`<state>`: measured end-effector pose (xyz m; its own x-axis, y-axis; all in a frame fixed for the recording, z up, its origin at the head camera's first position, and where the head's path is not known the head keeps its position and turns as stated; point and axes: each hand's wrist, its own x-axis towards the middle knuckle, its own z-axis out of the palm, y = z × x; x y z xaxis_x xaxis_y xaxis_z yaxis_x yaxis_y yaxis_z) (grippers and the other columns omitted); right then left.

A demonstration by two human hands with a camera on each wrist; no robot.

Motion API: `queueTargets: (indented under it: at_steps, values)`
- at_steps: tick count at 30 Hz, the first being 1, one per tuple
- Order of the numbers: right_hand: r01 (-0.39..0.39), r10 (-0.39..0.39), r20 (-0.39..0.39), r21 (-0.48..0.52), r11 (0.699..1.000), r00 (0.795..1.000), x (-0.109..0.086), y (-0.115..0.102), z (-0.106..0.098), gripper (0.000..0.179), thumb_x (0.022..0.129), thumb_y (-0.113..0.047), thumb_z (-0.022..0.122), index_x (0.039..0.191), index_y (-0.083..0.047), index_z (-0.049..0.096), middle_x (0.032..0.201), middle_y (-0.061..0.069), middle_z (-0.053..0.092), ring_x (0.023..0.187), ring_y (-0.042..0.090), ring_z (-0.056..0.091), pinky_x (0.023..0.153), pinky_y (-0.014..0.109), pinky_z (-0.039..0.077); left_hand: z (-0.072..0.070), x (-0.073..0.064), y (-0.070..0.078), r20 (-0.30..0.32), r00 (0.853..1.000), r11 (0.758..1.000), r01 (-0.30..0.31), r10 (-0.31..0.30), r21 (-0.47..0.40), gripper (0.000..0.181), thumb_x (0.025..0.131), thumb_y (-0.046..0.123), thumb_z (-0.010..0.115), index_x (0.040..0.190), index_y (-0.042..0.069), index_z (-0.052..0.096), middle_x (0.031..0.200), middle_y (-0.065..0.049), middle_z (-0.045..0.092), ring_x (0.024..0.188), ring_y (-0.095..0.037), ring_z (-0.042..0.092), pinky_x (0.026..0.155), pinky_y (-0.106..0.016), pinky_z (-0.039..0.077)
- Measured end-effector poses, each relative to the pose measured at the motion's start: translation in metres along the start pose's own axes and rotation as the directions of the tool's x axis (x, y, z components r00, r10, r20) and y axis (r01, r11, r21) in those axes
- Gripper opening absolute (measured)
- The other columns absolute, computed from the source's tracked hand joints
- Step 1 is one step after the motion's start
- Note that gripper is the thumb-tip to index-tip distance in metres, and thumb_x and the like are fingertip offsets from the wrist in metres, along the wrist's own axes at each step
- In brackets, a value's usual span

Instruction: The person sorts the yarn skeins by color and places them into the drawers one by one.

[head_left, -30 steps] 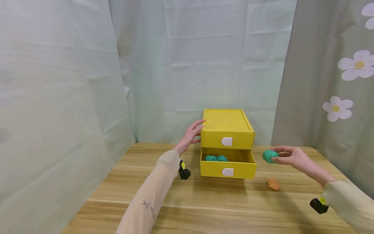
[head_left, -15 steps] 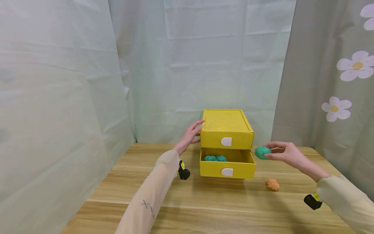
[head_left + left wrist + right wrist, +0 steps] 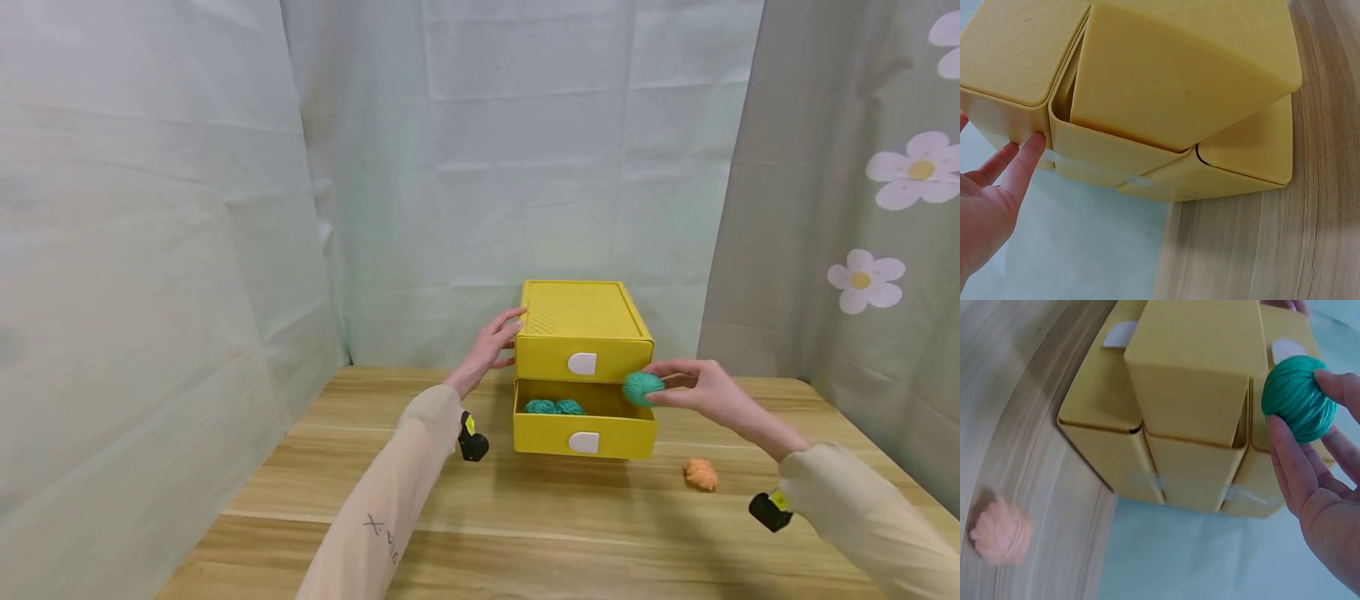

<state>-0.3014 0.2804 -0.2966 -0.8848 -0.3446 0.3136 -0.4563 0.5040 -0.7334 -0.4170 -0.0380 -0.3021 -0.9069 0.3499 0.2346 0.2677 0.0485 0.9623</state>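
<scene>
A yellow drawer cabinet [image 3: 581, 304] stands on the table, its middle drawer [image 3: 622, 437] pulled out. Inside that drawer, toward the left, lie two green yarn balls [image 3: 541, 407]. My right hand [image 3: 712, 393] pinches another green yarn ball [image 3: 641, 389] between thumb and fingers, at the drawer's right side and just below the top drawer. The right wrist view shows this grip on the ball [image 3: 1300, 403] closely. My left hand [image 3: 483, 350] rests on the cabinet's upper left side; in the left wrist view its extended fingers [image 3: 1025, 165] touch the wall.
An orange yarn ball [image 3: 701, 474] lies on the wooden table [image 3: 360, 500], right of the cabinet. Below the pulled-out drawer is a lower drawer [image 3: 1100, 394], pushed in. Pale cloth [image 3: 525, 167] hangs behind and on both sides.
My right hand has moved left with the green yarn ball, from beside the cabinet to the right side of the pulled-out drawer. My left hand has stayed in place.
</scene>
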Motion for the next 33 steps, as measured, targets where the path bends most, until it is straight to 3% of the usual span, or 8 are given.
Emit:
queueTargets:
  at_steps: [9, 23, 33]
  values:
    - [0.055, -0.055, 0.034, 0.011, 0.998, 0.998, 0.01, -0.007, 0.014, 0.037, 0.079, -0.017, 0.072, 0.111, -0.001, 0.061, 0.104, 0.011, 0.061, 0.093, 0.027, 0.058, 0.072, 0.031, 0.048, 0.001, 0.001, 0.0, -0.017, 1.0, 1.0, 0.011, -0.011, -0.005, 0.042, 0.093, 0.036, 0.05, 0.133, 0.026, 0.046, 0.133, -0.005, 0.039, 0.1, -0.027, 0.051, 0.078, -0.041, 0.046]
    - [0.075, -0.075, 0.031, -0.005, 0.997, 0.997, 0.012, -0.006, 0.016, 0.04, 0.078, -0.016, 0.073, 0.111, 0.002, 0.06, 0.105, 0.014, 0.06, 0.092, 0.029, 0.058, 0.073, 0.03, 0.048, 0.001, 0.001, 0.0, -0.016, 1.0, 1.0, 0.005, -0.005, -0.01, 0.042, 0.093, 0.034, 0.049, 0.134, 0.026, 0.045, 0.134, -0.005, 0.038, 0.102, -0.028, 0.05, 0.079, -0.042, 0.045]
    - [0.107, -0.106, -0.016, 0.032, 0.994, 0.994, 0.01, -0.011, 0.017, 0.034, 0.078, -0.014, 0.072, 0.106, 0.004, 0.062, 0.1, 0.018, 0.062, 0.085, 0.022, 0.06, 0.071, 0.029, 0.049, 0.001, 0.001, -0.001, -0.014, 1.0, 1.0, -0.001, 0.001, 0.001, 0.043, 0.093, 0.036, 0.049, 0.135, 0.026, 0.044, 0.135, -0.004, 0.037, 0.102, -0.029, 0.05, 0.079, -0.042, 0.045]
